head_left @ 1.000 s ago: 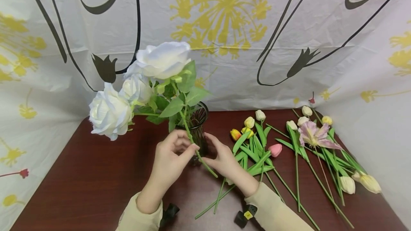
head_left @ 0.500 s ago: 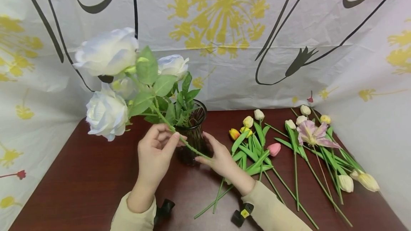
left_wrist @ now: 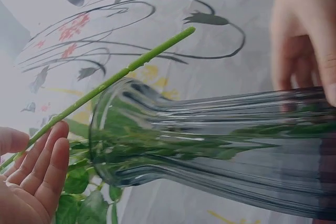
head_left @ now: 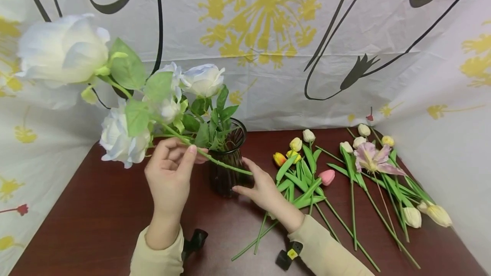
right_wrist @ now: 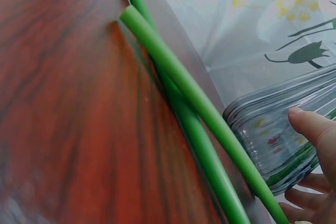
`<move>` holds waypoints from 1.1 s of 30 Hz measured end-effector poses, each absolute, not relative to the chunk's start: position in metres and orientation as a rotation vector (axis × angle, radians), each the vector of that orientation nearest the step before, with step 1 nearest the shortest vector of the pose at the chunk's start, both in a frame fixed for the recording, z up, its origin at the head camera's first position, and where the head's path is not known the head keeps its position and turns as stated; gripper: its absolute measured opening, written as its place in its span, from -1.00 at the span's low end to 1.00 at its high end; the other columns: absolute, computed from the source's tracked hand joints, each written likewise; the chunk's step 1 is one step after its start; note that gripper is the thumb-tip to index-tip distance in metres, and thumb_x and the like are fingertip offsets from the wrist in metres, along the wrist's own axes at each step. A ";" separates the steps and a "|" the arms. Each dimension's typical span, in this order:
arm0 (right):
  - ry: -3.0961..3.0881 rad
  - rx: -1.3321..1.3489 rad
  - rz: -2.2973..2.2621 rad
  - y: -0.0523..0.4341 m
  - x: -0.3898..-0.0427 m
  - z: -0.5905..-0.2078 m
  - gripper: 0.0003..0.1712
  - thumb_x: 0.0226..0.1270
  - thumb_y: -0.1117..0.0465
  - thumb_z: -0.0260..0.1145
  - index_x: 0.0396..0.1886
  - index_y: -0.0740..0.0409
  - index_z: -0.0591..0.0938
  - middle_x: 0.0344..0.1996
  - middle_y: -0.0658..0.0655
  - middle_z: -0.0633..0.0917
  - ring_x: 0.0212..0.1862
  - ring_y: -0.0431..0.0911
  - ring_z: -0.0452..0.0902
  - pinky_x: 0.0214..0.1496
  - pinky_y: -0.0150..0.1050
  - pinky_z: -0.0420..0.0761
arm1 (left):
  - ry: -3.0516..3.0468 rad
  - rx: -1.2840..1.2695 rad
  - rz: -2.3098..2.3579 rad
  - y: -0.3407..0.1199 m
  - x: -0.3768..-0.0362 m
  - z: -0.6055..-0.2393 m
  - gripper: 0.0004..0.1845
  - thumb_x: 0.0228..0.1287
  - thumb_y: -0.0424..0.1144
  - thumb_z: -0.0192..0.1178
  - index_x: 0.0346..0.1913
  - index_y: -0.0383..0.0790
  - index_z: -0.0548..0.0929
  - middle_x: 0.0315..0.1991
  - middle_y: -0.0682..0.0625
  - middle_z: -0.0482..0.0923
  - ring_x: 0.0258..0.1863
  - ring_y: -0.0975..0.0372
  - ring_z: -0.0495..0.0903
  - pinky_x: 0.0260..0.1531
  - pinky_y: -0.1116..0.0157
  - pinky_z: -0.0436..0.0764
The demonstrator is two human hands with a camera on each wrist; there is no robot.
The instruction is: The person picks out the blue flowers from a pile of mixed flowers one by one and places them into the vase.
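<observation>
In the head view my left hand [head_left: 168, 178] pinches the green stem [head_left: 226, 165] of a white rose [head_left: 63, 50] between thumb and fingers. The bloom points to the upper left. The stem's cut end lies to the right, in front of a dark glass vase [head_left: 224, 182]. My right hand [head_left: 268, 195] holds the lower part of the vase, thumb and fingers round its side. Other white roses [head_left: 203, 80] stand in the vase and lean left. In the left wrist view, the held stem [left_wrist: 128, 70] slants past the mouth of the glass vase [left_wrist: 236, 119], outside it.
Loose tulips [head_left: 307, 186] with long stems lie right of the vase. Farther right are more tulips [head_left: 412, 217] and a pink-purple lily-like flower [head_left: 372, 159]. The wooden table [head_left: 96, 220] meets a printed cloth backdrop [head_left: 264, 97]. Black wrist devices [head_left: 285, 259] sit near both sleeves.
My left hand has moved left, tipping the held rose left and its stem flatter. Its bloom has swung away from the vase. The right hand stays on the vase.
</observation>
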State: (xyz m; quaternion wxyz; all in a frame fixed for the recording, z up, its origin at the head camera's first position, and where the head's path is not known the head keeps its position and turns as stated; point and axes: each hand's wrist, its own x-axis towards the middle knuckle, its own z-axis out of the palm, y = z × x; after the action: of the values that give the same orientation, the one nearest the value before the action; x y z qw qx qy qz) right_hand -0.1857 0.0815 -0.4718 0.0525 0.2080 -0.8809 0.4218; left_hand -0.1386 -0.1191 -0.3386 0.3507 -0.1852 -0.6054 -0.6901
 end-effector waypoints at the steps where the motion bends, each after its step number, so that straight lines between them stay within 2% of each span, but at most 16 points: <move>1: -2.682 0.631 1.281 0.082 -0.186 -0.472 -0.04 0.08 0.01 0.51 0.43 0.09 0.26 0.28 0.18 0.44 0.18 0.06 0.46 0.11 0.01 0.49 | -1.535 -0.469 -1.806 -0.119 -0.139 -0.337 -0.92 0.22 -0.61 0.15 -0.27 -0.60 0.47 -0.47 -0.19 0.67 -0.53 0.14 0.68 -0.45 0.27 0.66; 6: -2.688 0.636 1.299 0.082 -0.186 -0.472 -0.04 0.10 0.02 0.50 0.44 0.05 0.24 0.29 0.17 0.42 0.13 0.04 0.50 0.06 0.00 0.53 | -1.412 -0.397 -1.843 -0.121 -0.141 -0.333 -0.94 0.20 -0.60 0.18 -0.28 -0.51 0.54 -0.50 -0.16 0.67 -0.55 0.14 0.68 -0.46 0.29 0.65; 11: -2.678 0.645 1.313 0.082 -0.185 -0.471 -0.04 0.10 0.00 0.50 0.45 0.00 0.24 0.27 0.15 0.45 0.13 0.02 0.50 0.06 -0.03 0.53 | -1.347 -0.376 -1.857 -0.119 -0.140 -0.331 -0.94 0.21 -0.59 0.19 -0.28 -0.48 0.53 -0.49 -0.18 0.67 -0.54 0.13 0.69 -0.45 0.27 0.66; 16: -2.675 0.649 1.319 0.083 -0.185 -0.471 -0.06 0.10 0.00 0.50 0.43 0.05 0.26 0.20 0.15 0.50 0.09 0.03 0.53 0.07 -0.06 0.53 | -1.270 -0.360 -1.861 -0.117 -0.141 -0.327 -0.94 0.22 -0.58 0.19 -0.27 -0.50 0.52 -0.48 -0.27 0.65 -0.56 0.09 0.67 -0.46 0.22 0.66; 20: -2.687 0.647 1.295 0.082 -0.185 -0.472 -0.06 0.10 -0.01 0.49 0.43 0.09 0.26 0.23 0.16 0.48 0.10 0.04 0.52 0.08 -0.06 0.52 | -1.195 -0.332 -1.859 -0.115 -0.142 -0.322 -0.91 0.22 -0.58 0.19 -0.24 -0.52 0.52 -0.48 -0.35 0.62 -0.58 0.04 0.66 -0.47 0.18 0.66; 33: -2.656 0.664 1.308 0.083 -0.186 -0.473 -0.07 0.10 0.02 0.50 0.42 0.07 0.26 0.19 0.13 0.51 0.08 -0.01 0.54 0.07 -0.13 0.54 | -1.097 -0.252 -1.804 -0.119 -0.146 -0.318 -0.88 0.20 -0.58 0.21 -0.23 -0.59 0.51 -0.50 -0.41 0.60 -0.59 -0.01 0.65 -0.51 0.17 0.66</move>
State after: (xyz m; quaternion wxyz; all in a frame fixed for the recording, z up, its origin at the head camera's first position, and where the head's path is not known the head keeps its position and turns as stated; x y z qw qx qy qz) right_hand -0.1858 0.0825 -0.4730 0.0536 0.2186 -0.8741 0.4304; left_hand -0.1463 -0.1195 -0.3178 0.4860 -0.1034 -0.4509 -0.7415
